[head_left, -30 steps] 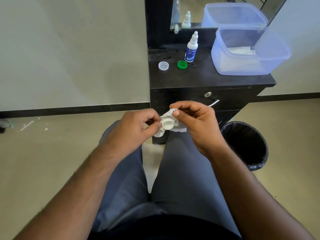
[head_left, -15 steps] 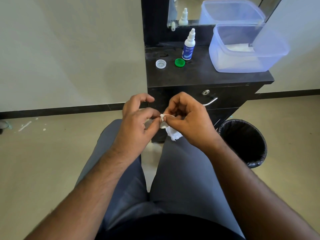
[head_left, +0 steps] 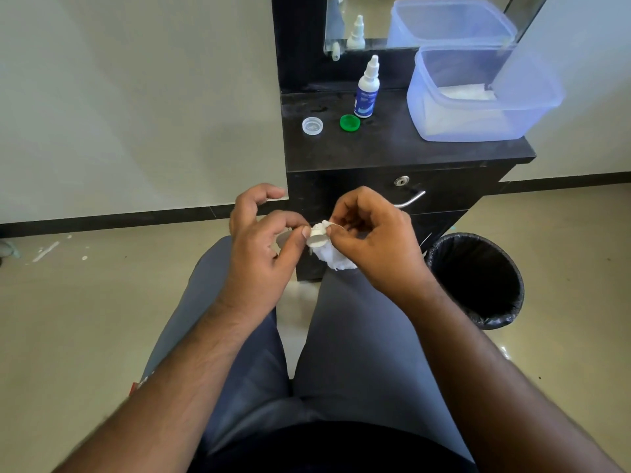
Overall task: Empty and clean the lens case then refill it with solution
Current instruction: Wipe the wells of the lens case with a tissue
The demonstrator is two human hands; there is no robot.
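From the head camera, my left hand [head_left: 263, 247] and right hand [head_left: 372, 240] meet above my knees, just near of the black desk [head_left: 403, 148]. Between them is the white lens case [head_left: 316, 237]. My left grip is clamped on it, thumb tip pressed to its near-left edge; my index curls over the top, and the other left fingers arch up, touching nothing. The case seems to lie with its long axis running left to right, one round well facing me and slightly tipped up, though most of its left half is hidden behind my thumb and fingers, so I cannot be sure of that. My right grip is pinched together on a white tissue [head_left: 333, 257], thumb and forefinger pressing a wad of it against the right end of the case; the loose tail hangs down toward my right thigh. How far the tissue goes into the well I cannot tell.

Far on the desk stand the solution bottle [head_left: 367, 92], upright, nozzle up, with a green cap [head_left: 350, 123] just near-left of it and a clear cap [head_left: 312, 125] further left. A plastic tub [head_left: 478, 121] sits at the right. A black-lined bin [head_left: 478, 278] stands on the floor, right of my knee.
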